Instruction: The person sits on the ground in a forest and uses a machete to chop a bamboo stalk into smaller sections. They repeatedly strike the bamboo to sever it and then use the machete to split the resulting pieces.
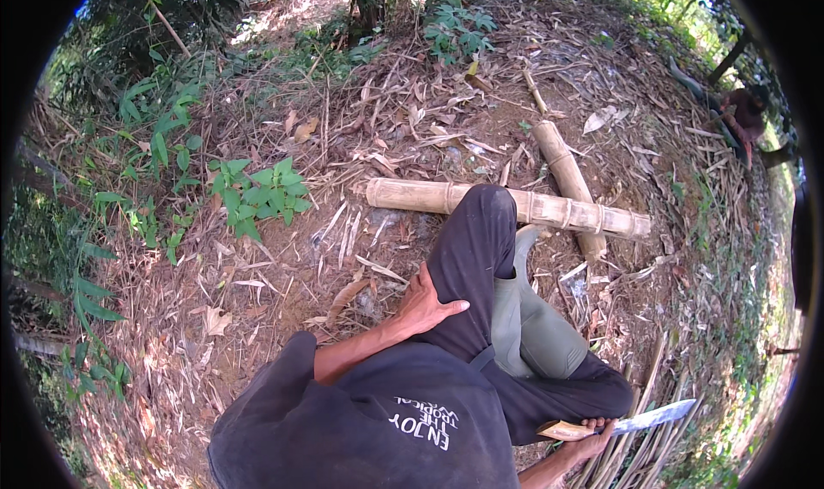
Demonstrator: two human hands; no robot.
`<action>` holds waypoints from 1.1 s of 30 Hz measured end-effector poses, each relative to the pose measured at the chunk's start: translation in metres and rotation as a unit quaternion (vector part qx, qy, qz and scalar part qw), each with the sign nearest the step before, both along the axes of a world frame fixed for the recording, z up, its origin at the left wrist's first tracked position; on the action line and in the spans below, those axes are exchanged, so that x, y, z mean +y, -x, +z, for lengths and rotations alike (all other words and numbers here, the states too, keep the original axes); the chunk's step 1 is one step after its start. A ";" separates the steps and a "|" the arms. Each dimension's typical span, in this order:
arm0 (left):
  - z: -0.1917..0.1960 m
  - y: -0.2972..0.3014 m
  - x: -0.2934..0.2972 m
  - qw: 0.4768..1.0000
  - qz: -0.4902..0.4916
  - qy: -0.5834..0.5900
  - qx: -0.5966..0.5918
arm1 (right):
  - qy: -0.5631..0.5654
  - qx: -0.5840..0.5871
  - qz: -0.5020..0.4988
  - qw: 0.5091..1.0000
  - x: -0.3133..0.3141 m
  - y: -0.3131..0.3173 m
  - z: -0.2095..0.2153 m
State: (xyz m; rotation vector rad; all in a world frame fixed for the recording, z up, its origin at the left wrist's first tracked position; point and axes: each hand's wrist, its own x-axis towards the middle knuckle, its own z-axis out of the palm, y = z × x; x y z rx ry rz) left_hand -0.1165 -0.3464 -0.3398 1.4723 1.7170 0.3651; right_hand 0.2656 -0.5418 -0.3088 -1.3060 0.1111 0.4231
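My left hand (425,304) rests on my raised left thigh, with its thumb and fingers spread and nothing in them. Low on the right, my right hand (592,442) is closed round a machete (657,416) by my bent right knee. Its pale wooden handle points left, and the broad metal blade points right, over a bundle of thin split sticks (631,455) on the ground. Beyond my knees a thick bamboo pole (412,194) lies crosswise over a second bamboo piece (562,163).
I sit with legs folded in grey-green rubber boots (545,334). Dry leaves and bamboo scraps cover the brown soil. A leafy green plant (262,195) grows to the left of the bamboo. At the far right edge is a dark, reddish shape (745,115) I cannot make out.
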 end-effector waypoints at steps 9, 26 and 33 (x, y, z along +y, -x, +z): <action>-0.009 -0.014 0.002 0.988 0.049 -0.105 -0.102 | 0.014 -0.016 -0.049 0.999 0.018 0.010 0.015; -0.021 -0.017 -0.005 0.989 0.030 -0.142 -0.043 | -0.001 0.079 -0.087 0.993 0.018 -0.001 0.016; 0.016 -0.051 -0.004 0.988 0.004 -0.147 0.042 | -0.020 0.114 -0.080 0.990 0.011 -0.008 0.013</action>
